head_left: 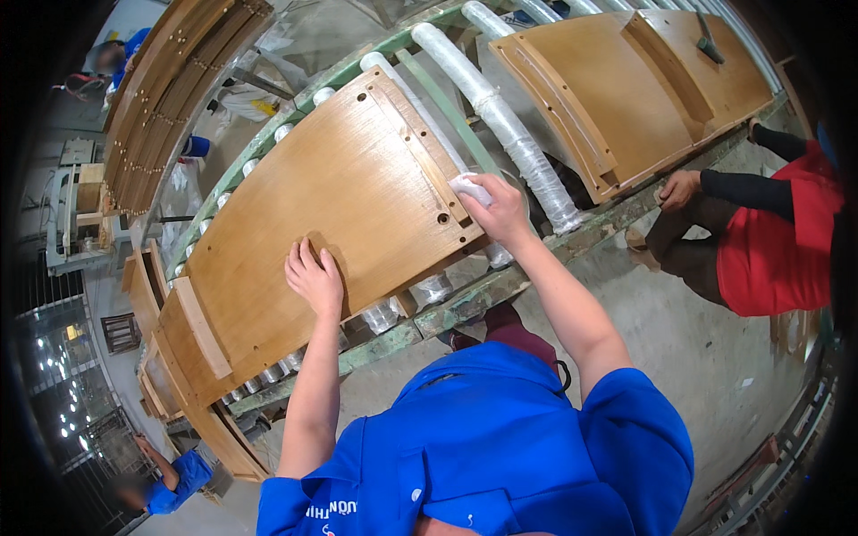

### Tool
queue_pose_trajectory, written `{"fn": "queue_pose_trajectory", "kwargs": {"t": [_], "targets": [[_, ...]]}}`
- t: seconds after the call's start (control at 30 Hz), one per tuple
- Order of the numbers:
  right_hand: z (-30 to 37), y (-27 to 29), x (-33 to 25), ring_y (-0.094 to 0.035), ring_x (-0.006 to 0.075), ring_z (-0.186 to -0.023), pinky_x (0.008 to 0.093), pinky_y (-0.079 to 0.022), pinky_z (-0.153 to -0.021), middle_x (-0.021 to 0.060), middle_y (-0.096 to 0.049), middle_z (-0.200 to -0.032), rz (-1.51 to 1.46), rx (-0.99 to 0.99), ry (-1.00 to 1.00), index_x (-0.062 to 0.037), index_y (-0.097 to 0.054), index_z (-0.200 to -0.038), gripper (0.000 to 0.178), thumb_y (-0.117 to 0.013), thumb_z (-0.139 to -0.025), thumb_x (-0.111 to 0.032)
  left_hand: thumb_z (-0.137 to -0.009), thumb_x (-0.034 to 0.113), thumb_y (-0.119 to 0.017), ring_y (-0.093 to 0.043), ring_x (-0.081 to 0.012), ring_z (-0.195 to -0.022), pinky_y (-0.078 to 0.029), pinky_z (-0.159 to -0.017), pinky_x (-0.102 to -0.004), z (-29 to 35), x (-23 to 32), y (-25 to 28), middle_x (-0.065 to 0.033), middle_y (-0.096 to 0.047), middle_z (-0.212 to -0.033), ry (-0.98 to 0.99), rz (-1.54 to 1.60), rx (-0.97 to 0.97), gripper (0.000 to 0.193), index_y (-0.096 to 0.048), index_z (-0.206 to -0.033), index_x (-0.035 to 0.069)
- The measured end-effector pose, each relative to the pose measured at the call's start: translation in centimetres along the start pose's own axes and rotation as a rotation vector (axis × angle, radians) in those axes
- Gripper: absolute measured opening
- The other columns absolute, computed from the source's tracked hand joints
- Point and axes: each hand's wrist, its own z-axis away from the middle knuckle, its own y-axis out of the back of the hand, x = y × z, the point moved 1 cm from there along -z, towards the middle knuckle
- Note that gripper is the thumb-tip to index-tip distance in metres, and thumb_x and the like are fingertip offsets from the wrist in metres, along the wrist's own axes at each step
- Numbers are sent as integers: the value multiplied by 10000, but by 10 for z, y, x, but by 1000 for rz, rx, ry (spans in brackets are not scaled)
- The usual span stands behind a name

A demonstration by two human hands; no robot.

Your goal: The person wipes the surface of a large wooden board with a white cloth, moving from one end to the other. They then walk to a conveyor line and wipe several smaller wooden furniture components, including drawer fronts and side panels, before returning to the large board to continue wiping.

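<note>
A large tapered wooden panel [295,179] with drilled holes and strips across both ends lies on a roller conveyor before me. My left hand [315,275] rests flat on its face near the closer edge, fingers spread. At the panel's right end, my right hand [502,211] is closed on a crumpled white cloth [468,188]. The cloth touches the end strip [413,143], close to a dark hole. My right palm and some of its fingertips are hidden.
Plastic-wrapped rollers [500,116] run in a green frame [384,344]. A second panel [608,80] lies to the right, a dark-handled tool [709,46] on it. Beside it stands a co-worker in red [778,241]. Stacked curved boards [170,98] are at far left; another person [179,482] is lower left.
</note>
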Motion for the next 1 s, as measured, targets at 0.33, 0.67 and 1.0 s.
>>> {"fn": "queue_pose_trajectory", "kwargs": {"t": [0.33, 0.67, 1.0], "targets": [[34, 26, 6, -631, 161, -749, 282, -503, -646, 85, -646, -909, -778, -15, -673, -49, -594, -1084, 294, -667, -808, -119, -870, 271, -553, -372, -349, -1235, -272, -1049, -484, 2, -6, 0, -124, -466, -1310, -8, -3, 8, 428, -499, -1261, 105], [-139, -44, 36, -514, 87, -542, 232, -368, -401, 35, -601, -803, -986, -61, -592, -57, -542, -1125, 352, -676, -827, -188, -834, 243, -576, -370, -372, -1222, -271, -1043, -505, -6, -2, 6, -151, -466, -1292, 32, 30, -14, 424, -525, -1221, 78], [-247, -115, 52, -656, 213, -856, 325, -507, -782, 137, -688, -934, -152, -48, -109, -20, -635, -1066, 450, -733, -723, -295, -841, 248, -569, -347, -332, -1257, -247, -1068, -469, -10, 1, 11, -115, -450, -1316, 102, 31, -99, 437, -507, -1246, 97]]}}
